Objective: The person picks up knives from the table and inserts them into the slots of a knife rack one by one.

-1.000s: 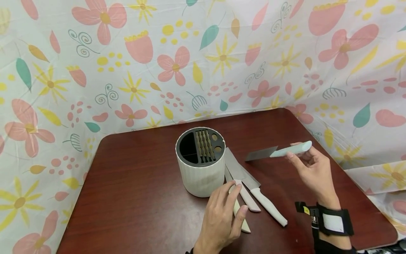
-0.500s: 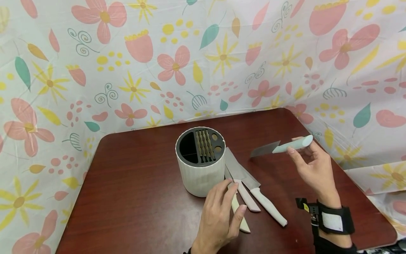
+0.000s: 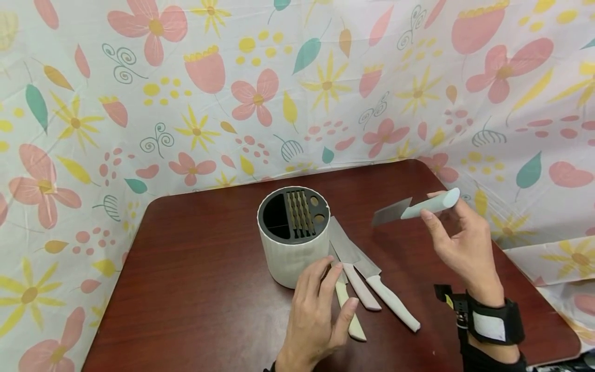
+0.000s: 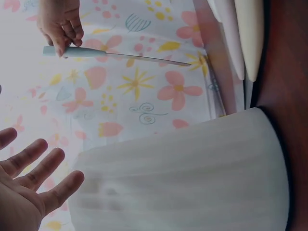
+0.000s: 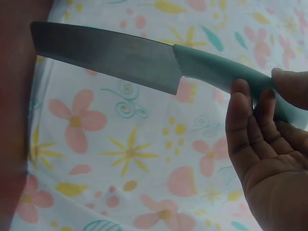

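Observation:
My right hand pinches the pale blue handle of a knife between thumb and fingers, holding it above the table's right side. Its broad blade points left, square-ended in the right wrist view. My left hand hovers with loosely spread fingers in front of a white ribbed knife block; it holds nothing. Beside that hand lie a cream-handled knife, partly covered by the fingers, a pale pink-handled knife and a white-handled knife. Their blades point toward the block and overlap.
The block's black top has an open compartment on the left, wavy slots in the middle and round holes on the right. A dark reddish-brown table carries everything. Behind it hangs a flower-printed cloth.
My right hand has lifted the knife a little, up and to the right. My left hand has drifted slightly left, uncovering more of the cream handle. The block and lying knives have stayed put.

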`<state>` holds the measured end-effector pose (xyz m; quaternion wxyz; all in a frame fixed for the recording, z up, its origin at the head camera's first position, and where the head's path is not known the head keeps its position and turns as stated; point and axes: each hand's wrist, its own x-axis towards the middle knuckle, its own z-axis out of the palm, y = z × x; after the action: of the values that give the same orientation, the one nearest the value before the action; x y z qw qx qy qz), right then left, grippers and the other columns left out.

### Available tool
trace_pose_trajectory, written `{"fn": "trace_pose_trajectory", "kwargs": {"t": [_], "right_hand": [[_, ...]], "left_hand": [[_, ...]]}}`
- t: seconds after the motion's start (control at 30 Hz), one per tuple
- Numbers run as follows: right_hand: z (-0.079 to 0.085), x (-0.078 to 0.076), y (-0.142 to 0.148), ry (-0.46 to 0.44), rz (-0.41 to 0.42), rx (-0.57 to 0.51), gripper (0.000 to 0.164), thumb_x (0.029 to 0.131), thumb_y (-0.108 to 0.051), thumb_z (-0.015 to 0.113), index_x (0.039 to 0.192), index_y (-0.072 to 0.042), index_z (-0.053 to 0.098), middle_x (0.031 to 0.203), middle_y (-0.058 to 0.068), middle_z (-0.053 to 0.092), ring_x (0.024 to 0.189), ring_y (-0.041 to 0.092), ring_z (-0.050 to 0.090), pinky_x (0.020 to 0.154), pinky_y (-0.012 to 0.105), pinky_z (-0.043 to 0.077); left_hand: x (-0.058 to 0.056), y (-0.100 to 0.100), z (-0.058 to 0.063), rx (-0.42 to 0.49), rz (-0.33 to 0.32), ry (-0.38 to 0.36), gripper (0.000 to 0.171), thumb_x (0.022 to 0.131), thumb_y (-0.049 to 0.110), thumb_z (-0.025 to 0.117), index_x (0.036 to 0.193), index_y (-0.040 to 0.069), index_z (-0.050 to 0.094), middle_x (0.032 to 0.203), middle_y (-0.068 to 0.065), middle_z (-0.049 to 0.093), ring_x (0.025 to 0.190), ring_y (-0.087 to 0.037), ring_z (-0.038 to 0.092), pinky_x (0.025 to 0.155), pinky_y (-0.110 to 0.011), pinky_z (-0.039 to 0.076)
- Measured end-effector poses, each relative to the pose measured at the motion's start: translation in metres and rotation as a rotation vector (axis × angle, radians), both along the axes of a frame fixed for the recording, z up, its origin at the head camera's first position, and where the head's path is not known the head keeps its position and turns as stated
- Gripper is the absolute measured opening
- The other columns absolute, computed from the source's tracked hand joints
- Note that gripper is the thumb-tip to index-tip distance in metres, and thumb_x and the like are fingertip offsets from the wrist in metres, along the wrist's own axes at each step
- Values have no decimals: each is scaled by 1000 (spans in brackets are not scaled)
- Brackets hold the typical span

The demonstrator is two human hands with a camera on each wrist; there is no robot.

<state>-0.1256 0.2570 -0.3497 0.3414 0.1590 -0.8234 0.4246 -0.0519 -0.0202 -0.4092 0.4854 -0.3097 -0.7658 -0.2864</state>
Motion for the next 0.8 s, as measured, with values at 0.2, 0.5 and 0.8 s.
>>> {"fn": "trace_pose_trajectory", "kwargs": {"t": [0.2, 0.5, 0.8], "right_hand": [[27, 12, -15, 102, 36, 19, 41, 82, 13, 72, 122, 5, 67, 92, -15, 63, 69, -5, 55, 64, 8, 41], [48, 19, -31, 191, 98, 9, 35, 85, 7, 71, 119, 9, 67, 108, -11, 67, 87, -6, 58, 79, 9, 44], [60, 18, -43, 262, 147, 20, 31, 89, -2, 72, 116, 12, 67, 109, -5, 70, 99, -5, 61, 92, 12, 45]], "left_hand": [[1, -2, 8, 15, -9, 36, 46, 101, 31, 53, 128, -6, 61, 128, -23, 62, 112, -33, 62, 94, -41, 52], [0, -4, 20, 41, -3, 85, 46, 101, 31, 53, 126, -7, 61, 125, -24, 63, 112, -34, 63, 96, -43, 51], [-2, -5, 32, 48, -6, 126, 47, 102, 32, 52, 127, -7, 61, 125, -25, 63, 111, -35, 63, 97, -43, 51]]}}
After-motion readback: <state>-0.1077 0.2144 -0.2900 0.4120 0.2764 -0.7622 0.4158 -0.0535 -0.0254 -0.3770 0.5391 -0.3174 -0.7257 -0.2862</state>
